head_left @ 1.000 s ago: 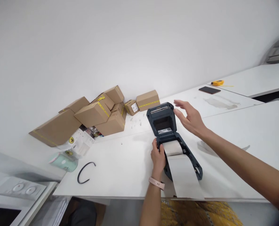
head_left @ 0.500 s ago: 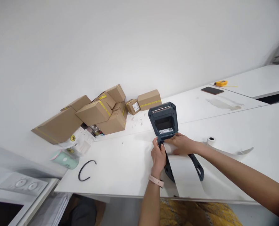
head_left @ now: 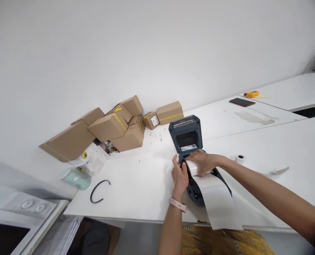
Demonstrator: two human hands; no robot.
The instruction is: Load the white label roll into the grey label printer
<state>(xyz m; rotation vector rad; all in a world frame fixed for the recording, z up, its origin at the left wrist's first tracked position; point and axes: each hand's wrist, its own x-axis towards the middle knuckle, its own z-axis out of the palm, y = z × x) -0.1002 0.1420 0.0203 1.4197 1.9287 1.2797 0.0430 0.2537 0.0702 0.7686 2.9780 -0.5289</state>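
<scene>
A dark blue-grey label printer [head_left: 172, 131] stands on the white table with its lid tipped up and back. Inside its body sits a white label roll [head_left: 191, 168], and a wide strip of its paper [head_left: 221, 203] hangs forward over the table's front edge. My right hand [head_left: 203, 163] is closed over the top and right of the roll, fingers reaching toward the hinge side. At the printer's left wall my left hand [head_left: 179, 179], with a pink band at the wrist, grips the rim; the thumb lies near the roll's left end.
Cardboard boxes [head_left: 108, 126] are piled at the back left. A black curved band [head_left: 91, 194] and a mint-green container [head_left: 76, 180] lie left. Beyond my right arm are a small paper roll [head_left: 240, 159], a phone [head_left: 241, 102] and a yellow tape measure [head_left: 252, 94].
The paper strip has swung to the right and now reaches past the table edge. More of the roll shows beside my right hand. My left hand stays on the printer's side.
</scene>
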